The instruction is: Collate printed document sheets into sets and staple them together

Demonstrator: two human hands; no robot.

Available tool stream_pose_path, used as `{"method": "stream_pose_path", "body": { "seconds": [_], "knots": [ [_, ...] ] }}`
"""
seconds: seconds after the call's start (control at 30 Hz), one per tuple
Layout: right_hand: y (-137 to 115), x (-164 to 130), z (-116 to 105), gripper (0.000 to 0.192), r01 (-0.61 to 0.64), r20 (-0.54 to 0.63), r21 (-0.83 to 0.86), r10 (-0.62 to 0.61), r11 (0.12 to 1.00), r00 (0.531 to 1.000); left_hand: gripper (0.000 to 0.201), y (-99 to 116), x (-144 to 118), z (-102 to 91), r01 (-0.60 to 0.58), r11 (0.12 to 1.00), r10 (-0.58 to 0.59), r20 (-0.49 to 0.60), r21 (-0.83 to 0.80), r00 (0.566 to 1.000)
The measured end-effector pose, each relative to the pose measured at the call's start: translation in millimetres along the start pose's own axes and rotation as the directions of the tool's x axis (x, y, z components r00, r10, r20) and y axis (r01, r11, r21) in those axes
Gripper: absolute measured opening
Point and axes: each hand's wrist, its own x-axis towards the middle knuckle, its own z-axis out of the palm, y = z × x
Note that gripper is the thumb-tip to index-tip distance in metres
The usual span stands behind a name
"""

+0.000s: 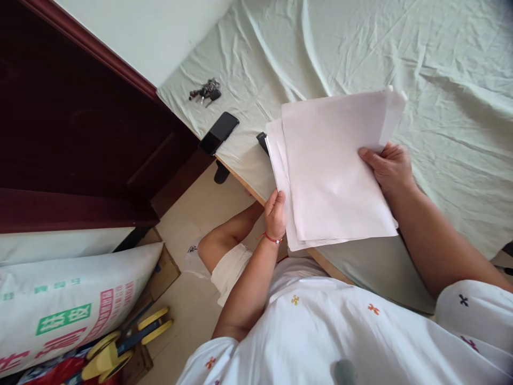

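Observation:
A stack of white paper sheets is held above the near edge of a bed covered by a pale green sheet. My left hand grips the stack's lower left edge, with a red string at the wrist. My right hand holds the stack's right side, thumb on top. The sheets are slightly fanned at the left and top right corners.
A black phone and a bunch of keys lie near the bed's left edge. A small dark object peeks from under the papers. A dark wooden door, a printed sack and a yellow-wheeled toy are at left.

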Motion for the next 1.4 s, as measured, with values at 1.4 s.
{"method": "stream_pose_path", "body": {
  "seconds": [1.4],
  "knots": [
    [7.3, 17.3, -15.2, 0.033, 0.111, -0.094, -0.040, -0.114, 0.993, 0.989, 0.037, -3.0, 5.4, -3.5, -0.014, 0.998, 0.018, -0.074, 0.056, 0.997]
  ]
}}
